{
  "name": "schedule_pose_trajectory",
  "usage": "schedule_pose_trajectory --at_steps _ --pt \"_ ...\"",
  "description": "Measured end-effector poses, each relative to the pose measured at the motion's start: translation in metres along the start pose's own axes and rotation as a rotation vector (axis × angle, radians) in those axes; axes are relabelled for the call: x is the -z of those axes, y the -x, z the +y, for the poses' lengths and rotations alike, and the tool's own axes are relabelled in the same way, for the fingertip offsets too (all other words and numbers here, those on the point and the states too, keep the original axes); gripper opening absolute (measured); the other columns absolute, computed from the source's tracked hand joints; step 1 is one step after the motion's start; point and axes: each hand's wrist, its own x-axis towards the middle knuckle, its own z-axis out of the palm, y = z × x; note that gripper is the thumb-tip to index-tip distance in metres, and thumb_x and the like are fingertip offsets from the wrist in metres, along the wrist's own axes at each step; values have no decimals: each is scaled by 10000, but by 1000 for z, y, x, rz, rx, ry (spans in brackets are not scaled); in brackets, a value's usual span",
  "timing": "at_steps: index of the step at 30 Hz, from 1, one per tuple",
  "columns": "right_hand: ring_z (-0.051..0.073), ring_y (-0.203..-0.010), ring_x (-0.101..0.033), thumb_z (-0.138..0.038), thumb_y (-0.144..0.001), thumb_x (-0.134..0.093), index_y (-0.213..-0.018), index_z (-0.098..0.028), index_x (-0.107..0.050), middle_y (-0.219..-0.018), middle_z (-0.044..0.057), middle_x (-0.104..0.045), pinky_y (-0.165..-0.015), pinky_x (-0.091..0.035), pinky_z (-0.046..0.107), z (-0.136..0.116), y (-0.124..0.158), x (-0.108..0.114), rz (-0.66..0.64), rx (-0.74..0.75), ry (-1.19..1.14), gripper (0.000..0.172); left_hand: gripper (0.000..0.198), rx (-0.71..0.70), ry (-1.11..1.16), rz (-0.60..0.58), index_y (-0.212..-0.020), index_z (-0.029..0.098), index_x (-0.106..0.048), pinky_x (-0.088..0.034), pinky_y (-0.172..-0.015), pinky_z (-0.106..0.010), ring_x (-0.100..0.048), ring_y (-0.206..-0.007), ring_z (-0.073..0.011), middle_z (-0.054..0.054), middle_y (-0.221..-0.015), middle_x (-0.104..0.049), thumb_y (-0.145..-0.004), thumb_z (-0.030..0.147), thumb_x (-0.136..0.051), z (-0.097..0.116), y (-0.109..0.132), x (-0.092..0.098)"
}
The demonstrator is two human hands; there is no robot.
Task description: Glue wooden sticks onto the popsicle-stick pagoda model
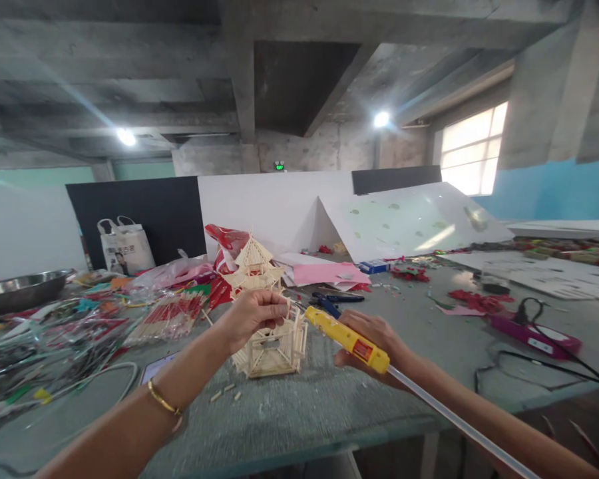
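A pagoda model of pale wooden sticks stands upright on the table, with a pointed roof on top and open tiers below. In front of its middle tier is my left hand, thumb and fingers pinched together; whatever lies between the fingertips is too small to make out. My right hand is wrapped round a yellow hot glue gun, whose nozzle points left toward the left fingertips and the model. Out of the gun's back end runs a long clear glue stick.
Short stick pieces lie before the model. To the left are bundled red-tipped sticks, plastic bags and a metal bowl. Dark-handled pliers lie behind the glue gun. A purple power strip with a black cord sits right.
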Motion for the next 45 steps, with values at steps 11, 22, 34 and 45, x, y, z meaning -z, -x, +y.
schedule_pose_trajectory --at_steps 11,22,34,45 --pt "104 -539 -465 -569 -829 -427 -736 -180 -454 -626 0 -506 -495 -321 220 -4 -3 5 22 50 -4 401 213 -219 -379 129 -732 144 -642 -376 -547 -213 -499 -577 -92 6 -639 -598 -642 332 -682 -10 -4 3" --pt "101 -536 -473 -592 -824 -415 -720 -181 -475 -620 6 -525 -496 -324 225 -8 -6 9 6 30 49 428 196 -289 -458 168 -753 157 -606 -412 -557 -207 -526 -602 -92 4 -685 -605 -666 324 -662 -4 0 5" --pt "107 -546 -494 -618 -808 -413 -719 -179 -497 -645 17 -552 -496 -322 230 -5 -3 6 -18 32 113 456 209 -243 -385 161 -778 160 -640 -428 -614 -223 -548 -649 -102 -11 -738 -646 -652 322 -682 -9 1 13" --pt "111 -547 -517 -564 -822 -443 -718 -184 -504 -644 18 -568 -492 -340 227 -8 -1 6 -21 4 89 398 163 -247 -760 63 -744 173 -683 -400 -582 -230 -566 -618 -131 -13 -662 -659 -671 307 -624 -7 1 22"
